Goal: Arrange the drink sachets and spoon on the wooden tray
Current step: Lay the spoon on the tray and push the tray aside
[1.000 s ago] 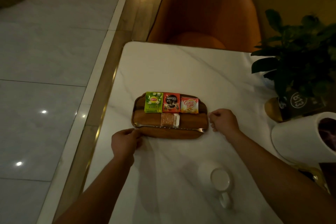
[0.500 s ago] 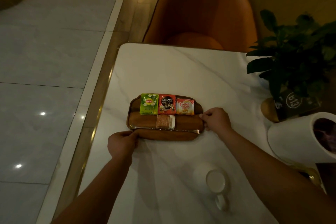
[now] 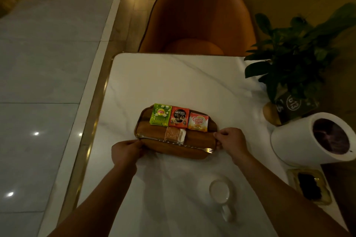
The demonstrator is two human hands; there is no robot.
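The left hand (image 3: pixel 127 152) and right hand (image 3: pixel 231 140) are gripping the wooden tray's (image 3: pixel 199 139) ends on the table (image 3: pixel 173 82), finger ends hiding. Four sachets (image 3: pixel 179 119) are lying on it. The dim utensil's (image 3: pixel 192 147) handle is blurring into shadow.

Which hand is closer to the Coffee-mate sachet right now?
Right. The right hand grips the right end of the tray, close by the near right corner of the Coffee-mate sachet. The left hand holds the left end, across the tray from it.
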